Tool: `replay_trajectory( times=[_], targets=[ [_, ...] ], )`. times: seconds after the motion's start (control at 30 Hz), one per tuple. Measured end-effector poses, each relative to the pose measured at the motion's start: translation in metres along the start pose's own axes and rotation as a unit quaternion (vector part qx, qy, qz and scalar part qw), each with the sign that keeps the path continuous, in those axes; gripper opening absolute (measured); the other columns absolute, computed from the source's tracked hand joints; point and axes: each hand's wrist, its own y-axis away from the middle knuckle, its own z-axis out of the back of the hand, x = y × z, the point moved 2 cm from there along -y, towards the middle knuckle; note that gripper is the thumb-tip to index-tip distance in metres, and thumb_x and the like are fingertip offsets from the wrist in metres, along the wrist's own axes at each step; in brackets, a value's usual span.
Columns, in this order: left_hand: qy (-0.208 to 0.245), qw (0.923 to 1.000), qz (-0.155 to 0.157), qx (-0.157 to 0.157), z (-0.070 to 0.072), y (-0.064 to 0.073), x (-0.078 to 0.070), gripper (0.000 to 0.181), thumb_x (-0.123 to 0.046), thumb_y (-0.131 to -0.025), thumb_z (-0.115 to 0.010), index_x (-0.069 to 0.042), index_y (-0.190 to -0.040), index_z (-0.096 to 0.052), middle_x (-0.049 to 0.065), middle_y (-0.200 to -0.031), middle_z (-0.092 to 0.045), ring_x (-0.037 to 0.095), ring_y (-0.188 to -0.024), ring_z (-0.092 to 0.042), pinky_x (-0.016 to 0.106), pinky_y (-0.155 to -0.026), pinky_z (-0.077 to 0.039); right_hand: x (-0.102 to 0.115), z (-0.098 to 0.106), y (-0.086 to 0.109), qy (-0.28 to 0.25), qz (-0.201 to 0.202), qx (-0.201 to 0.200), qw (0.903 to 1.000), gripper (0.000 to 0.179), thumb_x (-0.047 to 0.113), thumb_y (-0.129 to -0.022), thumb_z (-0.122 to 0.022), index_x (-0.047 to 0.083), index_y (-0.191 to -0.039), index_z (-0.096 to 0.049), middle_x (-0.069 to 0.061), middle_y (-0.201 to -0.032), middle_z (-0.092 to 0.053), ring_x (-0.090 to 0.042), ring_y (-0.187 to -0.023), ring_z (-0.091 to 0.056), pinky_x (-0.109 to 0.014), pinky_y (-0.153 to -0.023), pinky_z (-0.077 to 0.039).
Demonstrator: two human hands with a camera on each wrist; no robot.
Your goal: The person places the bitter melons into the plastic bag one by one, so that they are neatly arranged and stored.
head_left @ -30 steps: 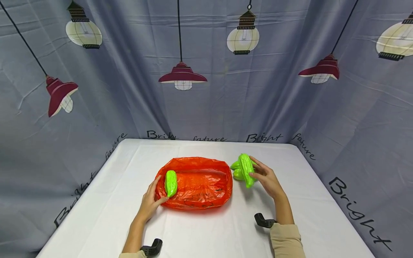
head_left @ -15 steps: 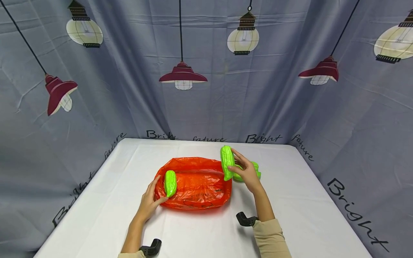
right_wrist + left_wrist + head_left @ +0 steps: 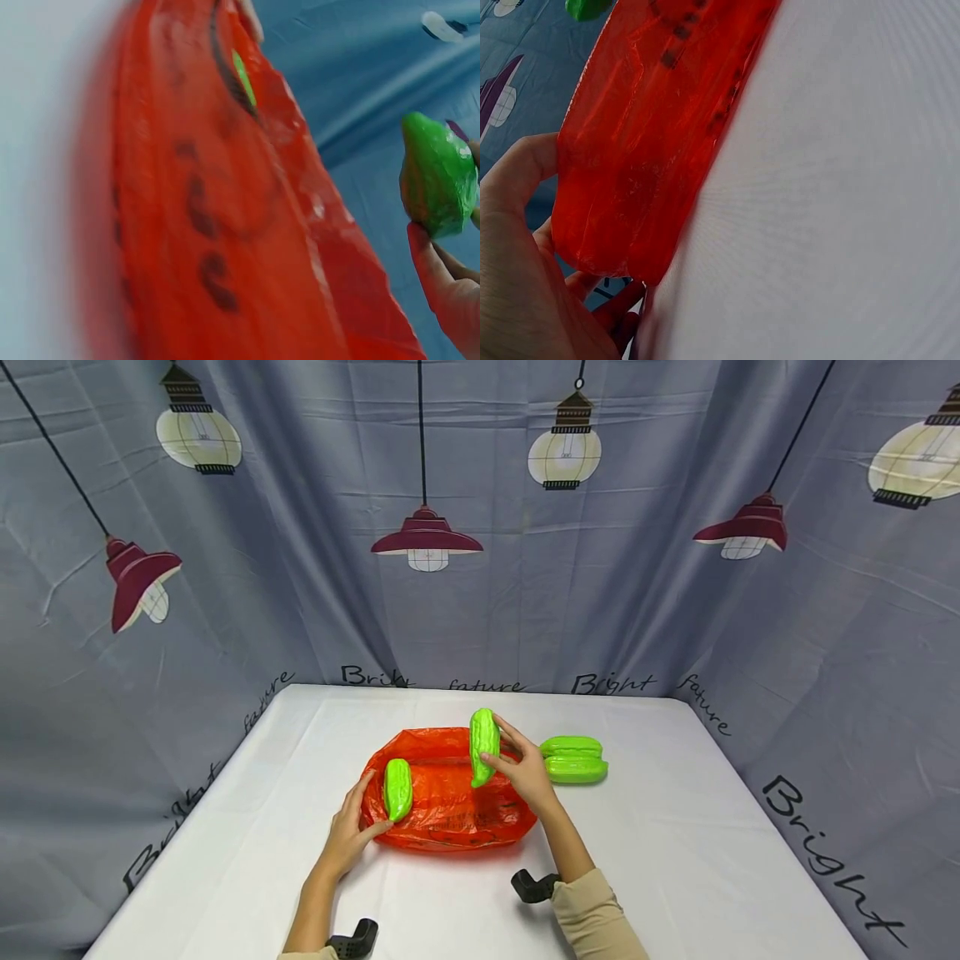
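My left hand [image 3: 347, 837] holds the left end of a red plastic bag [image 3: 457, 818], which lies spread open like a shallow basin. In the left wrist view its thumb and fingers are round the bag's end [image 3: 622, 202]. One green bitter melon [image 3: 397, 790] lies inside the bag, close to that hand. Above the bag's right half, my right hand [image 3: 529, 777] pinches a second ridged green bitter melon [image 3: 484, 745] between thumb and fingers, held roughly upright. The right wrist view shows this bitter melon [image 3: 439, 176] apart from the bag's rim.
Two more green bitter melons [image 3: 572, 747] [image 3: 576, 769] lie side by side on the white table [image 3: 697, 827], right of the bag. A grey curtain [image 3: 480, 627] printed with lamps hangs behind the table. Each wrist wears a black camera [image 3: 534, 887].
My right hand has lifted a bitter melon off the group at the right and carried it left over the bag. My left hand stays in place on the bag.
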Motion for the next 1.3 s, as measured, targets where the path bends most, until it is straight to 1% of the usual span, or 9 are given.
replay_trajectory(
  times=[0.23, 0.33, 0.5, 0.77, 0.87, 0.9, 1.03, 1.13, 1.3],
  targets=[
    [0.005, 0.9999, 0.005, 0.009, 0.001, 0.0, -0.001, 0.083, -0.028, -0.076, -0.07, -0.019, -0.146, -0.027, 0.011, -0.144, -0.033, 0.041, -0.126, -0.034, 0.066, -0.094, -0.025, -0.012, -0.02, -0.002, -0.012, -0.02, 0.032, 0.9992, 0.064, 0.008, -0.084, -0.066, 0.009, -0.142, -0.037, -0.021, -0.135, -0.043, -0.037, -0.114, -0.048, -0.033, -0.081, -0.05],
    [0.005, 0.9999, 0.003, 0.009, 0.001, -0.001, 0.0, 0.083, -0.027, -0.075, -0.07, -0.019, -0.146, -0.027, 0.011, -0.144, -0.033, 0.04, -0.127, -0.034, 0.066, -0.094, -0.025, -0.016, -0.03, -0.002, -0.016, -0.016, 0.034, 0.9992, 0.065, 0.007, -0.084, -0.066, 0.007, -0.142, -0.037, -0.023, -0.133, -0.044, -0.038, -0.112, -0.048, -0.033, -0.081, -0.05],
    [0.006, 1.0, -0.002, 0.005, 0.001, -0.001, 0.0, 0.084, -0.028, -0.075, -0.07, -0.018, -0.146, -0.027, 0.012, -0.144, -0.033, 0.04, -0.127, -0.034, 0.066, -0.093, -0.025, -0.026, -0.043, -0.004, -0.013, -0.015, 0.038, 0.9991, 0.065, 0.009, -0.085, -0.066, 0.007, -0.142, -0.035, -0.023, -0.131, -0.045, -0.038, -0.111, -0.048, -0.032, -0.08, -0.05],
    [-0.008, 0.9996, -0.022, -0.016, -0.001, -0.001, -0.001, 0.082, -0.026, -0.074, -0.069, -0.014, -0.145, -0.03, 0.014, -0.14, -0.037, 0.045, -0.121, -0.039, 0.067, -0.088, -0.029, -0.038, -0.055, -0.004, -0.011, -0.016, 0.049, 0.9986, 0.065, 0.008, -0.084, -0.066, 0.005, -0.142, -0.036, -0.024, -0.13, -0.046, -0.04, -0.112, -0.048, -0.033, -0.08, -0.051],
    [-0.004, 0.9998, -0.017, -0.011, 0.0, -0.002, -0.001, 0.082, -0.026, -0.075, -0.069, -0.015, -0.145, -0.029, 0.014, -0.141, -0.036, 0.045, -0.122, -0.037, 0.068, -0.089, -0.028, -0.039, -0.06, -0.004, -0.005, -0.023, 0.052, 0.9984, 0.065, 0.008, -0.084, -0.067, 0.005, -0.141, -0.036, -0.024, -0.129, -0.047, -0.04, -0.112, -0.049, -0.031, -0.08, -0.051],
    [0.002, 0.9999, -0.011, -0.006, 0.0, -0.002, -0.001, 0.082, -0.027, -0.075, -0.069, -0.015, -0.145, -0.028, 0.013, -0.142, -0.035, 0.044, -0.124, -0.036, 0.068, -0.091, -0.025, -0.039, -0.061, -0.003, -0.002, -0.025, 0.051, 0.9984, 0.065, 0.008, -0.084, -0.067, 0.005, -0.141, -0.037, -0.025, -0.129, -0.048, -0.04, -0.111, -0.049, -0.031, -0.08, -0.051],
    [0.004, 1.0, -0.004, 0.007, 0.0, -0.001, -0.001, 0.083, -0.027, -0.076, -0.069, -0.015, -0.146, -0.027, 0.014, -0.144, -0.033, 0.042, -0.126, -0.033, 0.068, -0.093, -0.021, -0.038, -0.065, -0.002, 0.005, -0.029, 0.046, 0.9985, 0.064, 0.007, -0.083, -0.067, 0.004, -0.14, -0.038, -0.027, -0.127, -0.048, -0.042, -0.109, -0.051, -0.031, -0.078, -0.051],
    [0.001, 0.9999, -0.006, 0.009, 0.0, -0.001, 0.0, 0.083, -0.027, -0.076, -0.069, -0.015, -0.146, -0.027, 0.014, -0.144, -0.033, 0.042, -0.127, -0.033, 0.068, -0.093, -0.021, -0.038, -0.068, -0.001, 0.005, -0.03, 0.042, 0.9986, 0.064, 0.006, -0.083, -0.067, 0.003, -0.14, -0.038, -0.028, -0.125, -0.048, -0.042, -0.107, -0.052, -0.032, -0.076, -0.052],
    [0.004, 0.9999, -0.008, 0.007, 0.0, -0.001, -0.001, 0.083, -0.026, -0.076, -0.07, -0.015, -0.146, -0.028, 0.014, -0.143, -0.033, 0.041, -0.127, -0.034, 0.066, -0.094, -0.024, -0.042, -0.073, -0.002, 0.004, -0.042, 0.042, 0.9982, 0.063, 0.007, -0.083, -0.067, 0.002, -0.139, -0.038, -0.028, -0.123, -0.05, -0.041, -0.106, -0.053, -0.032, -0.075, -0.052]
  ],
)
